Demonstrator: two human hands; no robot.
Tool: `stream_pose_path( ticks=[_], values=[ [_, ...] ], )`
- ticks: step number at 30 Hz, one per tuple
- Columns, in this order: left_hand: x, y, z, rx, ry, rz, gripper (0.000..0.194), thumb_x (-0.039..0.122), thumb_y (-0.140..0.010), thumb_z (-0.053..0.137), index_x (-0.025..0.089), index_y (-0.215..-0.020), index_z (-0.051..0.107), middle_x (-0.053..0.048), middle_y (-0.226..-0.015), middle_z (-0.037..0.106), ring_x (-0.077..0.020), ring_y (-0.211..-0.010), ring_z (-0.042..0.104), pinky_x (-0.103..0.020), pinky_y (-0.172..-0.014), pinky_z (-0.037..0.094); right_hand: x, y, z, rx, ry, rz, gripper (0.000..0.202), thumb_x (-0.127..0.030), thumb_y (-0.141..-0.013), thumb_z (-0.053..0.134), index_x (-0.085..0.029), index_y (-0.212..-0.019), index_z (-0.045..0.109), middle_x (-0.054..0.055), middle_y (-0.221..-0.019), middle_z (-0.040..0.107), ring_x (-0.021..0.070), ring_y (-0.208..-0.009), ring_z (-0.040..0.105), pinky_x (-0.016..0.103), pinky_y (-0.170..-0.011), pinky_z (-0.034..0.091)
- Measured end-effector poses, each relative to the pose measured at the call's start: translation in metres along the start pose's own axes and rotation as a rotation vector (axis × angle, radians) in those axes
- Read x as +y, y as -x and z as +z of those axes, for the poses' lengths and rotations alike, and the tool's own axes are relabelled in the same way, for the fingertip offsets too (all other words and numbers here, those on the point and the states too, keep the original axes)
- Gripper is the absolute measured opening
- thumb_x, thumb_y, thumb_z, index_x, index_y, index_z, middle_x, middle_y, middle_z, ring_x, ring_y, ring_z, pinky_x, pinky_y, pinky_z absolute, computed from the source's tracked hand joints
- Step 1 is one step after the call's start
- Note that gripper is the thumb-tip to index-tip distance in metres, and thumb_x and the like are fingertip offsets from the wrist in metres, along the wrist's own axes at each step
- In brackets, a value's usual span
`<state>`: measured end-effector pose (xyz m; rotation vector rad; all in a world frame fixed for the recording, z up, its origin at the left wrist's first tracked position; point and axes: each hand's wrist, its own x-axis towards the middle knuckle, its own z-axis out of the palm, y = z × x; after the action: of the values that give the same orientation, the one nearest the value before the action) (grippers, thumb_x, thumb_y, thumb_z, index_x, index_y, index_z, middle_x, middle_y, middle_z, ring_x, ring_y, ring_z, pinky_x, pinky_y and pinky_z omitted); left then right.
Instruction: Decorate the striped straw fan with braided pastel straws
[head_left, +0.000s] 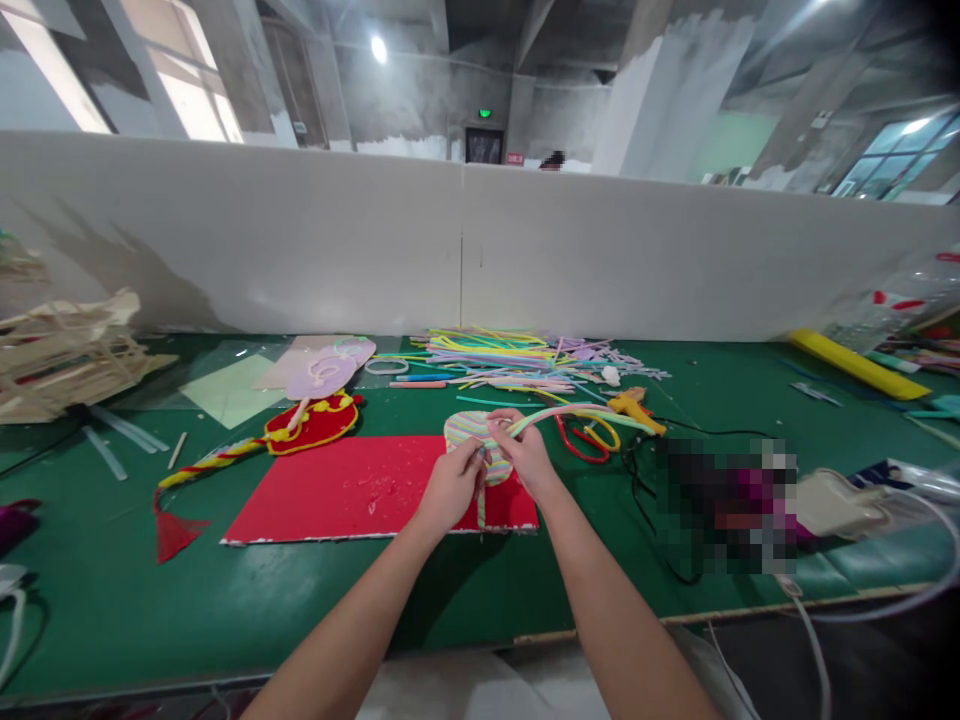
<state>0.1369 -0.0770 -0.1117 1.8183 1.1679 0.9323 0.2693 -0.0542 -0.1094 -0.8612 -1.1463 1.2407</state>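
Pastel-striped and rounded, a flat panel (459,428) with a narrow striped stem (481,512) is held at the dial's centre, over the right end of a bright red rectangular board (345,490), which is laid on a dark green counter (330,610). By the left hand (448,488), fingers are closed in a pinch at the panel's lower edge, near the stem's top. By the right hand (531,462), fingers are closed on a bundle of long, thin pastel strips (574,410); whether the panel's edge is gripped too cannot be told. The bundle is stretched toward three o'clock, where scissors with red and yellow loop handles (583,455) and a yellow-orange glue gun (634,408) are set. At twelve to one o'clock, loose multicoloured sticks (495,350) are heaped. A red, yellow-edged fan-shaped piece (319,425) with a twisted handle and red tassel is placed at nine o'clock, and a pale purple rounded piece (319,375) at ten.
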Motion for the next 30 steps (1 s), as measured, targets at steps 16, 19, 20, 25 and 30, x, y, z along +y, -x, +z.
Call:
stream_pose_path(
  ticks=[16, 19, 20, 25, 30],
  values=[
    [0.001, 0.002, -0.008, 0.065, -0.469, 0.0, 0.02, 0.027, -0.088, 0.031, 0.025, -0.095, 0.05, 0.0, -0.073, 0.064, -0.0151, -0.065, 0.06, -0.02, -0.057, 0.036, 0.009, -0.005, -0.004, 0.149, -0.224, 0.092, 0.026, -0.032, -0.058, 0.073, -0.016, -0.075, 0.062, -0.001, -0.066, 0.059, 0.0105, -0.058, 0.053, 0.024, -0.057, 0.043],
    [0.001, 0.002, -0.009, 0.077, -0.46, 0.002, 0.019, 0.026, -0.088, 0.031, 0.024, -0.093, 0.049, 0.0, -0.073, 0.064, -0.0155, -0.066, 0.061, -0.02, -0.057, 0.036, 0.008, -0.006, -0.004, 0.172, -0.255, 0.116, 0.025, -0.035, -0.059, 0.072, -0.016, -0.072, 0.063, 0.001, -0.067, 0.061, 0.0113, -0.06, 0.055, 0.024, -0.055, 0.043],
    [0.001, 0.002, -0.009, 0.076, -0.452, 0.0, 0.018, 0.025, -0.088, 0.032, 0.024, -0.093, 0.049, 0.0, -0.073, 0.064, -0.0153, -0.066, 0.061, -0.02, -0.057, 0.036, 0.008, -0.006, -0.004, 0.175, -0.241, 0.119, 0.025, -0.037, -0.061, 0.071, -0.015, -0.071, 0.063, 0.001, -0.066, 0.061, 0.0115, -0.06, 0.055, 0.023, -0.054, 0.042],
    [0.0, 0.001, -0.008, 0.045, -0.43, 0.0, 0.02, 0.021, -0.087, 0.031, 0.025, -0.095, 0.049, 0.0, -0.076, 0.065, -0.0138, -0.066, 0.061, -0.02, -0.059, 0.037, 0.004, -0.006, -0.007, 0.158, -0.232, 0.097, 0.027, -0.038, -0.064, 0.068, -0.016, -0.079, 0.067, 0.001, -0.065, 0.059, 0.0085, -0.054, 0.049, 0.021, -0.046, 0.035],
    [-0.002, 0.001, -0.006, 0.013, -0.433, 0.015, 0.021, 0.022, -0.088, 0.03, 0.024, -0.095, 0.05, 0.0, -0.072, 0.064, -0.0137, -0.063, 0.06, -0.02, -0.057, 0.037, -0.002, -0.006, -0.009, 0.114, -0.359, 0.106, 0.028, -0.031, -0.061, 0.069, -0.018, -0.085, 0.066, -0.004, -0.059, 0.05, 0.005, -0.047, 0.039, 0.02, -0.043, 0.031]
  ],
)
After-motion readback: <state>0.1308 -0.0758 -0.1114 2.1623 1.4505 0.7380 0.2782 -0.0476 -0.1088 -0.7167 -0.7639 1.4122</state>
